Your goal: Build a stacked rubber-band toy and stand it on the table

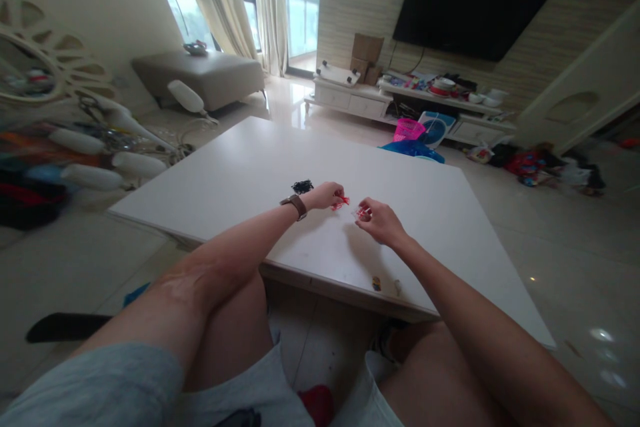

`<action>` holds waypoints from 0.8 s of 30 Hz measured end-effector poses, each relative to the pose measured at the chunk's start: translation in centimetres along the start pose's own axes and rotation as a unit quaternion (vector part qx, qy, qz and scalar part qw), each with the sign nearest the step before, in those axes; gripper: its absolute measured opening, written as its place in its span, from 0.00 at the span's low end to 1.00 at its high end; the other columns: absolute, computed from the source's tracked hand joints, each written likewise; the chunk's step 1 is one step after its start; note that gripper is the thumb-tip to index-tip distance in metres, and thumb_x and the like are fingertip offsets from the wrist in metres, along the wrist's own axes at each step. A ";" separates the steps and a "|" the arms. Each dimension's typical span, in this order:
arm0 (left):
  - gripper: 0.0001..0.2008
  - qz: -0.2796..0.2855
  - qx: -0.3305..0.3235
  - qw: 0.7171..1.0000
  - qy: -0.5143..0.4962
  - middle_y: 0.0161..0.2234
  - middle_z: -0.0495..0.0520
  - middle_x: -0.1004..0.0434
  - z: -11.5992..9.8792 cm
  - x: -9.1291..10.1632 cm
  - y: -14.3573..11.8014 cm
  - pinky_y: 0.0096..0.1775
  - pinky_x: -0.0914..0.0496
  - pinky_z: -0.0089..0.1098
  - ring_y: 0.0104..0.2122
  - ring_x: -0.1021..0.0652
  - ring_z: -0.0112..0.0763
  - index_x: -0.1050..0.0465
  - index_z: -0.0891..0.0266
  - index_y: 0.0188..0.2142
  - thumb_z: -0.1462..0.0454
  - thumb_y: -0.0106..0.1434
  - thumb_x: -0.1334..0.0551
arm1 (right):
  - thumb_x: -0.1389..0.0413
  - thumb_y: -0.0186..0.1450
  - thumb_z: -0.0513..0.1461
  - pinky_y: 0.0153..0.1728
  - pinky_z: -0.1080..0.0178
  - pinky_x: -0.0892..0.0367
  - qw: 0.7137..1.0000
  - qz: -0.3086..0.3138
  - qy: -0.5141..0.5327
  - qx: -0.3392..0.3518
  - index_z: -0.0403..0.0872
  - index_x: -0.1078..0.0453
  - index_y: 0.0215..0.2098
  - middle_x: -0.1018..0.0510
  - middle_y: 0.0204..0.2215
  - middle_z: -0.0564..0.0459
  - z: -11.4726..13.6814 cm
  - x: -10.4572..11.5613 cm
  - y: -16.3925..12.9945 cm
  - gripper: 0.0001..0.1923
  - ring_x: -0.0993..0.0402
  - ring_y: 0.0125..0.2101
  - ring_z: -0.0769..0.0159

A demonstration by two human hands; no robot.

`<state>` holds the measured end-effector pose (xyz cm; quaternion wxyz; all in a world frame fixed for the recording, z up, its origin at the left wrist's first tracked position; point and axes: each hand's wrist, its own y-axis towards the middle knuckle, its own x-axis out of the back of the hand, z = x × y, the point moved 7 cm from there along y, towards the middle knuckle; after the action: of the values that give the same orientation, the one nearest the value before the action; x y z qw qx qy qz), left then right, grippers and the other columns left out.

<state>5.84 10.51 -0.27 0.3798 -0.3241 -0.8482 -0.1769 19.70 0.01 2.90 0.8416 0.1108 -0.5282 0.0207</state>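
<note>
My left hand [325, 195], with a brown watch on its wrist, rests on the white table [250, 160] and pinches a small red item [341, 202] at its fingertips. A short gap to the right, my right hand [380, 221] has its fingers closed on another small red and clear piece [363, 213]. What these pieces are is too small to tell. A small black clump [302, 185] lies on the table just left of and beyond my left hand.
Two tiny bits [376, 283] lie near the table's front edge. My knees sit under that edge. A grey ottoman [200, 73] stands at the back left, a pink basket [409, 129] and a TV stand [400, 103] beyond the table.
</note>
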 end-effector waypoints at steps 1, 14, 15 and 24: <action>0.05 0.010 -0.010 1.000 -0.020 0.26 0.52 0.21 -0.7 -0.3 -0.1 0.32 0.34 0.26 0.26 0.25 0.26 0.23 0.67 0.34 0.69 0.60 0.38 | 0.37 0.56 0.37 0.36 0.64 0.33 1.000 0.000 0.000 -0.001 0.49 0.29 0.43 0.19 0.36 0.51 0.0 0.0 0.0 0.16 0.24 0.33 0.64; 0.09 0.009 -0.052 0.994 -0.091 0.28 0.53 0.18 -3.7 -0.9 -0.7 0.32 0.32 0.26 0.28 0.23 0.28 0.17 0.67 0.36 0.67 0.56 0.34 | 0.37 0.57 0.37 0.34 0.64 0.33 1.000 -0.013 0.011 0.012 0.48 0.28 0.40 0.19 0.32 0.52 0.7 0.5 0.0 0.12 0.24 0.31 0.64; 0.09 0.006 -0.050 0.992 -0.112 0.28 0.54 0.18 -3.7 -0.9 -0.7 0.32 0.32 0.27 0.28 0.23 0.28 0.17 0.67 0.35 0.66 0.55 0.33 | 0.37 0.56 0.37 0.35 0.64 0.33 1.000 -0.018 0.014 0.014 0.48 0.28 0.39 0.19 0.33 0.52 0.8 0.6 0.0 0.12 0.24 0.31 0.64; 0.06 -0.035 -0.044 0.979 -0.195 0.30 0.57 0.17 -4.1 0.0 -1.1 0.34 0.29 0.28 0.30 0.21 0.30 0.17 0.68 0.34 0.67 0.55 0.31 | 0.35 0.55 0.37 0.36 0.63 0.28 0.997 -0.039 0.071 0.014 0.48 0.28 0.39 0.19 0.35 0.52 0.2 0.9 0.1 0.14 0.23 0.31 0.65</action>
<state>7.27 7.53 2.33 0.1860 -0.3385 -0.9084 -0.1602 19.94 -0.02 3.83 0.8757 0.1414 -0.4616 0.0029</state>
